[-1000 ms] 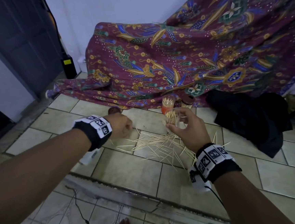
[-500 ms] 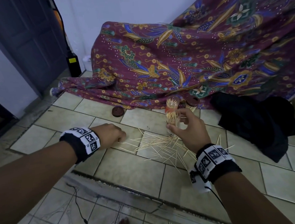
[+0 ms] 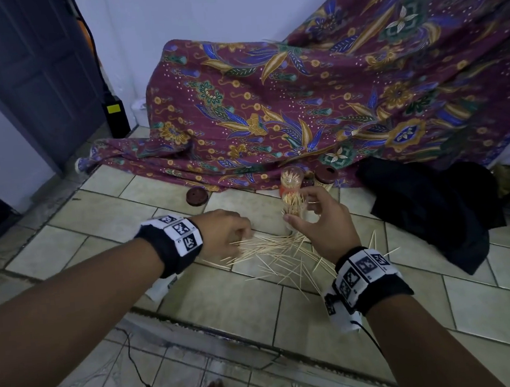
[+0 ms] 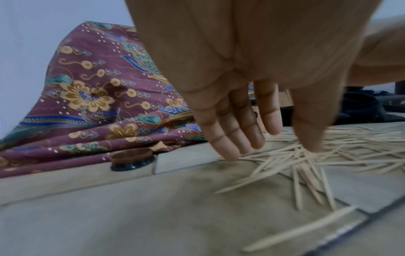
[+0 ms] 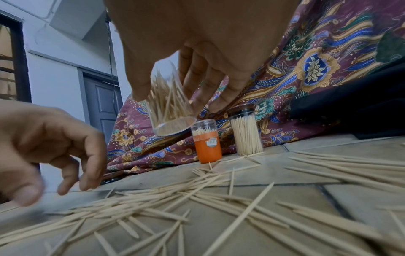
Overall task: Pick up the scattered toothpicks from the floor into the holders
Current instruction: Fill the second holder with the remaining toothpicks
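Your right hand [image 3: 324, 227] holds a clear plastic toothpick holder [image 5: 170, 105] off the floor, thumb on one side and fingers curled round the other. It is partly filled, mouth up, tilted slightly. Your left hand [image 3: 223, 233] is down at the near-left edge of the scattered toothpicks [image 3: 279, 253], fingers [image 4: 230, 131] extended and slightly spread, tips touching the sticks and the tiled floor [image 3: 213, 292]. The thumb sits on the pile opposite the fingers. No stick is lifted clear, so far as the wrist view shows.

The toothpicks lie fanned across several tiles between your hands, many overlapping, some strays nearer you. An orange holder [image 5: 207, 143] and a second clear, capped holder [image 5: 246, 131] stand upright by the patterned cloth [image 3: 301, 103]. A brown lid [image 3: 196, 196] lies apart to the left.

Handling, as judged:
- The sticks are very light, thin and stiff, pointed at the ends. They will roll and skate on glazed tile and may snap if bent.
- Lying flat, single sticks give little to grip. Rake a bunch together first, aligned lengthwise, then pinch the bundle at mid-length between thumb and fingertips.
- Sticks across grout lines may catch. Lift them rather than drag.
- The holder is light and smooth-walled. Grip it round the middle and keep it upright so the contents stay in while you feed.
- Feed bundles point-down, parallel to those already inside.
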A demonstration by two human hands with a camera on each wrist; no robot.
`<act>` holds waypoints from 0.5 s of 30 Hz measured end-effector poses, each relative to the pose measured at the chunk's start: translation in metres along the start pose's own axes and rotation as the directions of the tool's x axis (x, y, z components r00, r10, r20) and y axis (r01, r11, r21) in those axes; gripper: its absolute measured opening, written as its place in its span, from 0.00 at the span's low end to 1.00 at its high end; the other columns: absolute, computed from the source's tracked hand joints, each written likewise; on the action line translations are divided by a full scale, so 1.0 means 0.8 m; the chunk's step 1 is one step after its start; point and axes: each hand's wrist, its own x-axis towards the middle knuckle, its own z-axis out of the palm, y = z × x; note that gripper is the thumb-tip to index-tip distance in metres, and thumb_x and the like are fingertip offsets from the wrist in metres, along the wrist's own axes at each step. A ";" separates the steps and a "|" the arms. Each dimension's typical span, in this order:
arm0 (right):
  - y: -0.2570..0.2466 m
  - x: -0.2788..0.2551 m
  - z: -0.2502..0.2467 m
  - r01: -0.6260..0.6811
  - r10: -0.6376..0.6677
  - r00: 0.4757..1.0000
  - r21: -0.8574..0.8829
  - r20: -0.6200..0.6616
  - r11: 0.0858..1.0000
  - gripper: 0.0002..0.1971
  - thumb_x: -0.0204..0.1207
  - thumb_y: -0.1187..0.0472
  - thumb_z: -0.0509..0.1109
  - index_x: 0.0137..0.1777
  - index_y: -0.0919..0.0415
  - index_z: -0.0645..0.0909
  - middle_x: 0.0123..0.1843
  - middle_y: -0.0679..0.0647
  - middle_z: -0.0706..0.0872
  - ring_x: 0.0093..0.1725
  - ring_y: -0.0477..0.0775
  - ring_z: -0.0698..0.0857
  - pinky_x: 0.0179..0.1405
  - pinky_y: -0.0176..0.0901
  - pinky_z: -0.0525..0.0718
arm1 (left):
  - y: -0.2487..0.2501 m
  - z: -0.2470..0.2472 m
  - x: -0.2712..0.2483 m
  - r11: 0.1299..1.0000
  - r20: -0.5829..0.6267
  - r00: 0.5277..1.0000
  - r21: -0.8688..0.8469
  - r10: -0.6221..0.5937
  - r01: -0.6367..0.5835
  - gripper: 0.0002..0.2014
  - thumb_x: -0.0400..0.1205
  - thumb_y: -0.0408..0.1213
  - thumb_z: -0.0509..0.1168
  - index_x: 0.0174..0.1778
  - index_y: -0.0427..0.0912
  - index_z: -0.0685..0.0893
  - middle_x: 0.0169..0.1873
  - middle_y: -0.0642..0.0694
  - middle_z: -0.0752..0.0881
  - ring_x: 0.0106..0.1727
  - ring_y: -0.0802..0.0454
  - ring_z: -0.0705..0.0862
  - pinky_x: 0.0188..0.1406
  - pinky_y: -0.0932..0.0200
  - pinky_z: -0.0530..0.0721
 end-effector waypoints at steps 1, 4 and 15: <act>0.001 0.001 -0.001 -0.006 0.006 1.000 0.001 -0.005 1.000 0.22 0.69 0.51 0.82 0.59 0.41 0.76 0.49 0.29 0.81 0.50 0.31 0.80 0.47 0.28 0.76 | -0.008 -0.005 -0.004 0.999 0.056 0.998 0.038 -0.027 0.025 0.16 0.75 0.47 0.73 0.56 0.51 0.79 0.51 0.52 0.79 0.50 0.51 0.79 0.54 0.55 0.80; 0.003 0.001 -0.006 -0.019 0.019 1.000 -0.005 -0.011 1.000 0.22 0.69 0.51 0.82 0.58 0.40 0.75 0.48 0.26 0.78 0.49 0.30 0.79 0.49 0.33 0.76 | -0.026 -0.009 -0.017 0.992 0.180 0.980 0.113 -0.079 0.059 0.19 0.71 0.46 0.76 0.55 0.50 0.80 0.48 0.54 0.79 0.49 0.54 0.79 0.48 0.63 0.79; 0.002 0.004 -0.004 -0.012 0.012 1.000 -0.003 -0.006 1.000 0.22 0.69 0.52 0.82 0.57 0.38 0.74 0.49 0.25 0.78 0.49 0.23 0.77 0.44 0.21 0.72 | 0.005 0.007 -0.003 0.996 0.144 0.988 0.071 -0.062 0.053 0.09 0.75 0.33 0.65 0.44 0.47 0.90 0.42 0.55 0.89 0.41 0.58 0.82 0.41 0.67 0.75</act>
